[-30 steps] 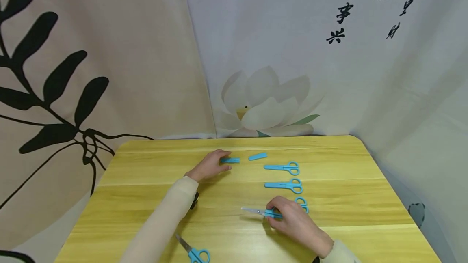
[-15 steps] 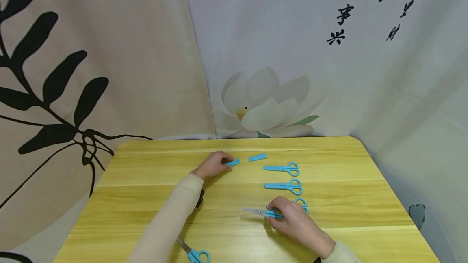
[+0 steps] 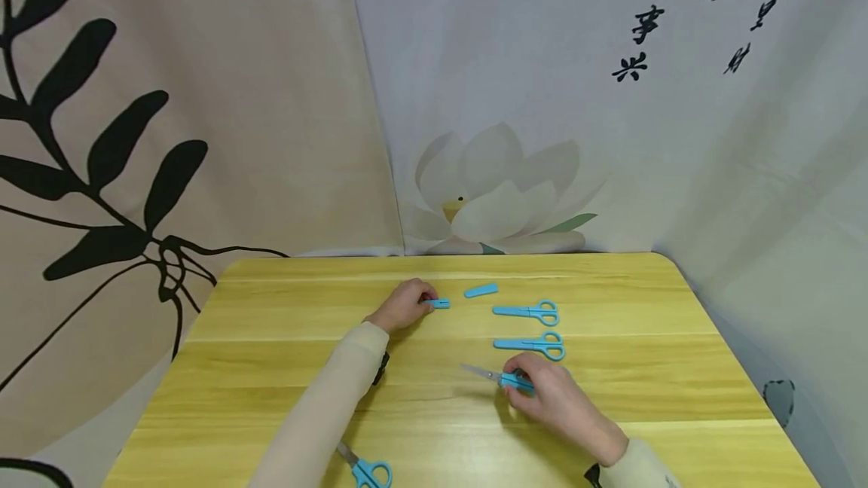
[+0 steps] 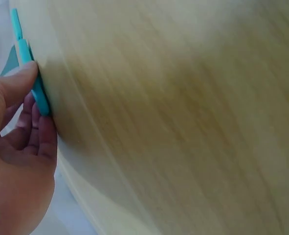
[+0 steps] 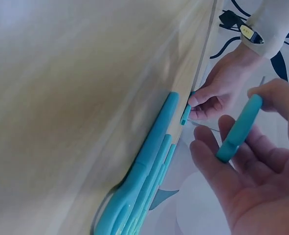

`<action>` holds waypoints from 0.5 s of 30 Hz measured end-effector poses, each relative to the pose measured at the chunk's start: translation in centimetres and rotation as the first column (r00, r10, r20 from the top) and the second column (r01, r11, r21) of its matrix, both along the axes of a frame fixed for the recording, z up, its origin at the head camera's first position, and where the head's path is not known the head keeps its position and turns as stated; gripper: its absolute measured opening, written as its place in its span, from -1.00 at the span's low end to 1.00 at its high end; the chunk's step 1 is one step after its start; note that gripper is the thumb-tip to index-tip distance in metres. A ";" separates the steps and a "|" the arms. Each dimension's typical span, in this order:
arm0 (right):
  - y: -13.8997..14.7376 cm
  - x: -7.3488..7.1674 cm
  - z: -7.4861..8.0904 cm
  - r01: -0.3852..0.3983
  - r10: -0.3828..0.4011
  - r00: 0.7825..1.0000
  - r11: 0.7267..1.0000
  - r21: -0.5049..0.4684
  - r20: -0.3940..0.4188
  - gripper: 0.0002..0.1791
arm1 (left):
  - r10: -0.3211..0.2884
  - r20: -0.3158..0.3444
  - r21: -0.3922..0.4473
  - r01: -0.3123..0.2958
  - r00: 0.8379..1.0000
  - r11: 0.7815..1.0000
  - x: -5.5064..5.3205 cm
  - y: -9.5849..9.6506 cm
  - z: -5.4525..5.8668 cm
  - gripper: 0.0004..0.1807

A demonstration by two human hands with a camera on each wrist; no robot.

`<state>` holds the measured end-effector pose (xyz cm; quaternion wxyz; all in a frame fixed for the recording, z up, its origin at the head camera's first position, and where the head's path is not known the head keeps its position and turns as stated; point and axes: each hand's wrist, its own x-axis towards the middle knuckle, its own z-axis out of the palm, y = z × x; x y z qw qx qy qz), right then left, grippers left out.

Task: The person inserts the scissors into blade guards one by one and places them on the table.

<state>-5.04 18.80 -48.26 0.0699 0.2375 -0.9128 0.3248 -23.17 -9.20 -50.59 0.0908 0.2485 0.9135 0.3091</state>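
Note:
My left hand [image 3: 405,303] is at the far middle of the table, pinching a small blue scissors cover [image 3: 439,303] between thumb and fingers. In the left wrist view that cover [image 4: 40,98] lies close to the tabletop. My right hand [image 3: 554,396] holds scissors [image 3: 517,382] with a blue handle above the table, their bare metal blades pointing left; the hand hides part of the handle. The right wrist view shows the blue handle [image 5: 241,128] between thumb and fingers. Another blue cover [image 3: 481,290] lies just right of the left hand.
Two covered blue scissors lie one behind the other, the farther pair [image 3: 526,312] and the nearer pair [image 3: 530,345], beyond my right hand. Uncovered scissors [image 3: 370,473] lie at the front, partly behind the left sleeve. Printed curtains [image 3: 515,96] stand behind the wooden table [image 3: 678,367].
My left hand has closed on the cover and shifted slightly right. My right hand has moved slightly away from the front edge, raising the scissors and tilting their blades.

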 end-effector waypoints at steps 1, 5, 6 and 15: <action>0.0 -0.1 0.0 -0.003 0.003 1.000 1.000 0.004 -0.010 -0.79 | -0.001 -0.001 -0.009 0.001 1.000 1.000 0.0 0.0 0.1 -0.94; 0.0 -0.5 0.0 -0.021 0.022 0.998 1.000 0.017 -0.061 -0.81 | 0.005 0.007 -0.034 -0.005 1.000 0.999 0.1 -0.2 0.2 -0.93; 0.0 -0.6 -0.1 -0.025 0.026 0.997 0.999 0.020 -0.079 -0.81 | 0.010 0.008 -0.037 -0.009 1.000 0.999 0.1 -0.3 0.2 -0.92; -0.1 -0.9 0.4 0.001 0.000 0.991 1.000 0.011 -0.131 -0.80 | 0.010 -0.015 -0.037 -0.010 1.000 0.999 0.4 -1.8 0.8 -0.89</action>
